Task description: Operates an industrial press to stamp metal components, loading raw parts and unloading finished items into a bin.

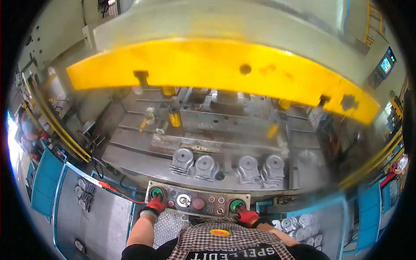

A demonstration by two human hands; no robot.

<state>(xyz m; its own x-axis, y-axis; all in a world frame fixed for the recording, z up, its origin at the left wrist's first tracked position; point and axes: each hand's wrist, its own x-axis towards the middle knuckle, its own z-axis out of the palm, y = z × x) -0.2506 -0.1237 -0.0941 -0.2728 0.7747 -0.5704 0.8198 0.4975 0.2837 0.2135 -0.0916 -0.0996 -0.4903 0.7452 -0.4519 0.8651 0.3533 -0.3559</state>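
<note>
My left hand (156, 204), in a red glove, rests its fingers on the left green push button (156, 192) of a control panel (225, 203). On the panel's right green push button (237, 205) lies my right hand (246, 216), also red-gloved, fingers stretched out. Neither hand holds anything. Between them the panel carries a red button (198, 203) and several smaller controls. Just beyond it, stacked stamped metal parts (183, 157) with round holed tops stand along the press's front edge, with more stacks (248, 165) to the right. Above spans a large yellow press beam (195, 63).
Under the beam sits a metal die (212, 119) with yellow posts (174, 118). Blue-framed tables flank me: the left table (110, 212) and the right one both bear metal parts (299, 225). A screen (385, 65) hangs far right. Other people are at both side edges.
</note>
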